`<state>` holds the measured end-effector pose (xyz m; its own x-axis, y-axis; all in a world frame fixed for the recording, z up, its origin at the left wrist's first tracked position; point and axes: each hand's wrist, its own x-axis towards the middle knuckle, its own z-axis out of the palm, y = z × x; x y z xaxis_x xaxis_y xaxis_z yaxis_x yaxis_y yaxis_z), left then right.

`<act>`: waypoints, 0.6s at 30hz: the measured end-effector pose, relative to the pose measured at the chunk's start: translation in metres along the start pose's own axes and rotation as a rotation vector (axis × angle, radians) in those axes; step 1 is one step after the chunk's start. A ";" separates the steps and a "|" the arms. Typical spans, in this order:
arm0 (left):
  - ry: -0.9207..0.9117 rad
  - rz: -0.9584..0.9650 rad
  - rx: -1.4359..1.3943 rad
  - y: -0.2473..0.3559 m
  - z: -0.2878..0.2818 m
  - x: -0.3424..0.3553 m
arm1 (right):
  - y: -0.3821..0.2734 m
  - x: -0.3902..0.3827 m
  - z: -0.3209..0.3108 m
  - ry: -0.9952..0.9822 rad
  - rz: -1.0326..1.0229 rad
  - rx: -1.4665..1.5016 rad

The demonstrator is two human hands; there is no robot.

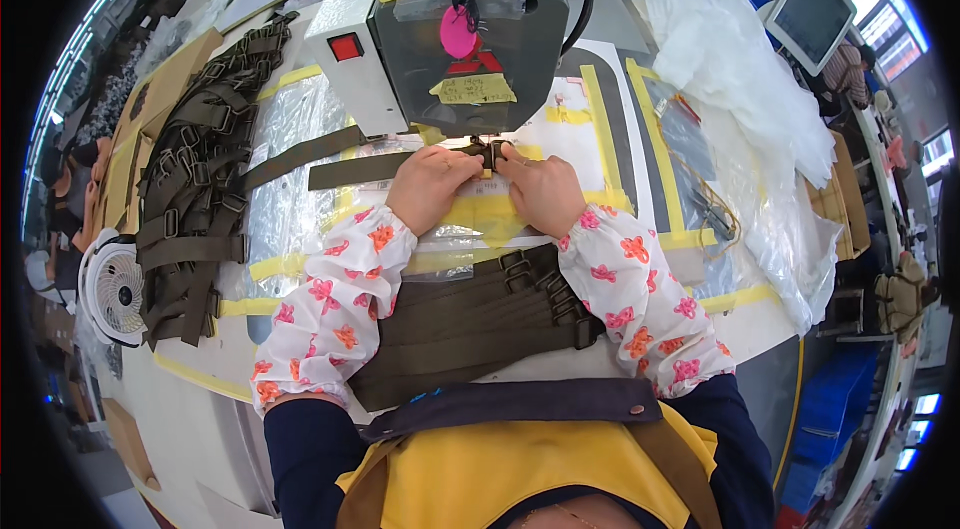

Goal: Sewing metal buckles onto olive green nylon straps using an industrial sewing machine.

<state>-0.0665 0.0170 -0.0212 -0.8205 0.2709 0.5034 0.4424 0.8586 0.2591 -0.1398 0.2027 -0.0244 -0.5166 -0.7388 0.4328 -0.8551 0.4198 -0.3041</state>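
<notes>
Under the head of a grey and white sewing machine (470,49), both hands are close together on a dark olive webbing strap (350,171). My left hand (435,187) is closed, its fingers pressing the strap just left of the needle area. My right hand (543,191) is closed too, with its fingertips at a dark buckle (491,155) on the strap's end. The fingers partly cover the buckle, and the needle itself is hard to make out. Nearer to me, a bundle of straps with buckles (470,314) lies between my forearms.
A big heap of buckled straps (195,169) hangs over the table's left side, beside a white fan (112,289). Yellow tape (605,129) borders the work surface. Crumpled clear plastic sheeting (745,99) lies at right. A monitor (812,11) and other people are beyond.
</notes>
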 end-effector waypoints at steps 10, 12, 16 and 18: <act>0.092 -0.089 -0.029 -0.006 0.004 0.003 | 0.004 0.012 -0.004 -0.082 0.041 -0.057; 0.048 -0.152 0.061 -0.007 0.003 0.003 | 0.005 0.014 -0.005 -0.057 0.037 -0.048; 0.038 -0.235 0.145 -0.012 0.005 0.002 | 0.005 0.018 -0.005 -0.094 0.075 -0.031; 0.132 -0.149 0.070 -0.015 0.008 0.001 | 0.005 0.018 -0.005 -0.057 0.059 0.002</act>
<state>-0.0771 0.0081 -0.0306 -0.8184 0.0833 0.5686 0.2898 0.9143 0.2831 -0.1533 0.1940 -0.0136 -0.5629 -0.7416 0.3649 -0.8231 0.4629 -0.3291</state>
